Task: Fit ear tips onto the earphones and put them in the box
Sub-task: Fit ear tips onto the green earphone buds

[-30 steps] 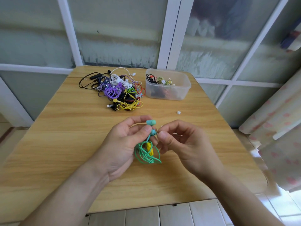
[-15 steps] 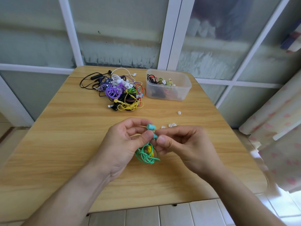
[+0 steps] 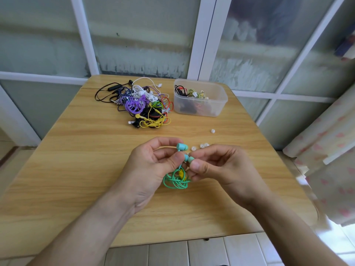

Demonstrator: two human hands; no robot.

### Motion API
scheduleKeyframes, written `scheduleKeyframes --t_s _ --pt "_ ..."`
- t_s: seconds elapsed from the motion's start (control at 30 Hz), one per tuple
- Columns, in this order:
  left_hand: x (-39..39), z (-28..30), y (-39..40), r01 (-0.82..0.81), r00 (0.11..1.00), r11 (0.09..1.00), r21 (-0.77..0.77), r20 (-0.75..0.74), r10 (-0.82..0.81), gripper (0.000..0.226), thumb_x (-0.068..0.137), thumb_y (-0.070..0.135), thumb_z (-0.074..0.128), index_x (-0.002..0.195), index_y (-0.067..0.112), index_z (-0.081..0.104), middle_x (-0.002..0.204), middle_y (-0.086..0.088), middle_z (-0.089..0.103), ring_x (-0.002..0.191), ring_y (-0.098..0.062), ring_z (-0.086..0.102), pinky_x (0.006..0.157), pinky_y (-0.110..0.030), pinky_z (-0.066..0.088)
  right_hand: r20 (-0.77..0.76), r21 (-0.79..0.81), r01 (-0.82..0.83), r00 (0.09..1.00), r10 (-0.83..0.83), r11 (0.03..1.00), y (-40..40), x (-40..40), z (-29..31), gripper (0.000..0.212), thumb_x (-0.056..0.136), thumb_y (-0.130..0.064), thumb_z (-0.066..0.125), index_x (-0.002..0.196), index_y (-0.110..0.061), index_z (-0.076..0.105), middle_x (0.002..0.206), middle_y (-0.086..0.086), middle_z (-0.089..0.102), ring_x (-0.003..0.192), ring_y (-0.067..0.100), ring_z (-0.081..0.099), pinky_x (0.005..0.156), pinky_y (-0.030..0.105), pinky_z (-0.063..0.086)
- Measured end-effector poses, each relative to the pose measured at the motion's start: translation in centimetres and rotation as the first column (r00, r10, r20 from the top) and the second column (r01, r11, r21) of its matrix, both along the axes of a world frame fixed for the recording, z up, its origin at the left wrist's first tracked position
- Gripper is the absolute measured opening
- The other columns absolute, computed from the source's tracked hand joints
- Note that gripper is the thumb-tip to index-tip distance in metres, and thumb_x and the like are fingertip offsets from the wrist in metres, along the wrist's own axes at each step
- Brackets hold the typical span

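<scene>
Toward the table's [image 3: 76, 169] far edge, left of centre, lies a tangled pile [image 3: 140, 104] of earphones in many colours. Nearer the middle, the left hand [image 3: 151, 169] pinches the green earphones [image 3: 177, 177] between thumb and fingers; one bud [image 3: 182, 146] sticks up above the fingers, and the coiled cord hangs below, over the near half of the table. The right hand [image 3: 217, 166] pinches the second bud [image 3: 190, 159] at its tip. Whether a tip is already between those fingers cannot be told. The step looks like fitting a tip on this bud; next it needs pressing home squarely, then the other bud. Spare white tips [image 3: 199, 146] lie just beyond the right hand. The clear box [image 3: 221, 104], at the far right corner, already holds several sets.
</scene>
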State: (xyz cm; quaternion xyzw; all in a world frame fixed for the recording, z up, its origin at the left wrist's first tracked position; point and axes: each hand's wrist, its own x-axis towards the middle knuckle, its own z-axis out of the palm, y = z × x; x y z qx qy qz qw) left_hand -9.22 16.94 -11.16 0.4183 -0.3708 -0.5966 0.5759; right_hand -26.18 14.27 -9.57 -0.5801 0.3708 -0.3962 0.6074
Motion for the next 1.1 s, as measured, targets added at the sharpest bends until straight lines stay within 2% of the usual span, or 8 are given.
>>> scheduleKeyframes --t_s 0.1,0.37,0.57,0.7,0.9,1.0,1.1 --pt "0.03 0.01 0.05 0.013 1.0 1.0 -0.005 0.004 -0.013 0.039 0.063 0.012 0.07 0.101 0.011 0.065 0.087 -0.011 0.074 0.075 -0.018 0.068 0.071 -0.027 0.056 0.006 0.016 -0.002 1.0 0.002 1.0 -0.08 -0.09 0.0 0.027 0.065 -0.006 0.075 0.09 0.002 0.07 0.074 0.016 0.073 0.062 0.022 0.071 0.06 0.026 0.057" --pt "0.04 0.12 0.16 0.033 0.999 0.999 -0.009 -0.015 -0.033 0.037 0.064 0.01 0.069 0.101 0.009 0.064 0.084 -0.01 0.073 0.071 -0.016 0.068 0.066 -0.023 0.055 0.038 0.026 -0.029 0.999 0.028 0.999 -0.09 -0.1 -0.1 0.024 0.061 -0.009 0.077 0.081 0.002 0.071 0.074 0.02 0.072 0.061 0.024 0.071 0.059 0.028 0.058" --pt "0.08 0.11 0.21 0.06 0.998 0.998 -0.012 -0.019 -0.06 0.037 0.064 0.011 0.069 0.1 0.01 0.065 0.087 -0.011 0.074 0.074 -0.018 0.068 0.069 -0.024 0.055 0.035 0.019 -0.035 0.999 0.034 0.999 -0.23 -0.05 -0.29 0.023 0.058 -0.016 0.081 0.078 -0.005 0.075 0.076 0.02 0.073 0.062 0.025 0.07 0.059 0.029 0.057" --pt "-0.12 0.01 0.28 0.067 0.997 0.998 -0.014 -0.028 -0.068 0.034 0.065 0.01 0.069 0.099 0.009 0.065 0.086 -0.012 0.074 0.074 -0.018 0.068 0.069 -0.024 0.055 0.028 -0.009 -0.044 0.999 0.044 0.999 -0.16 -0.07 -0.18 0.016 0.058 -0.013 0.08 0.073 -0.009 0.076 0.068 0.016 0.071 0.057 0.021 0.069 0.058 0.028 0.056" --pt "-0.16 0.02 0.48 0.078 0.996 0.997 0.007 -0.049 -0.077 0.036 0.063 0.009 0.068 0.098 0.008 0.064 0.083 -0.011 0.073 0.07 -0.017 0.068 0.067 -0.023 0.055 0.021 -0.032 -0.052 0.998 0.052 0.998 -0.04 -0.04 -0.17 0.012 0.058 -0.011 0.079 0.07 -0.011 0.076 0.068 0.018 0.071 0.056 0.022 0.068 0.058 0.029 0.057" --pt "-0.23 0.12 0.5 0.067 0.998 0.998 -0.01 -0.022 -0.067 0.034 0.063 0.009 0.068 0.097 0.008 0.065 0.083 -0.012 0.073 0.07 -0.017 0.068 0.066 -0.023 0.055 0.037 -0.054 -0.048 0.998 0.05 0.997 0.01 0.06 -0.27 0.009 0.059 -0.01 0.078 0.067 -0.014 0.077 0.066 0.016 0.071 0.055 0.02 0.068 0.057 0.028 0.056" --pt "-0.19 0.16 0.43 0.032 0.995 0.998 -0.062 0.099 -0.026 0.026 0.07 0.005 0.069 0.095 0.01 0.066 0.079 -0.008 0.073 0.069 -0.015 0.067 0.063 -0.021 0.054 0.049 -0.042 -0.033 0.998 0.035 0.999 0.01 0.16 -0.52 0.007 0.06 -0.007 0.076 0.066 -0.012 0.076 0.066 0.016 0.071 0.055 0.02 0.068 0.056 0.028 0.056"
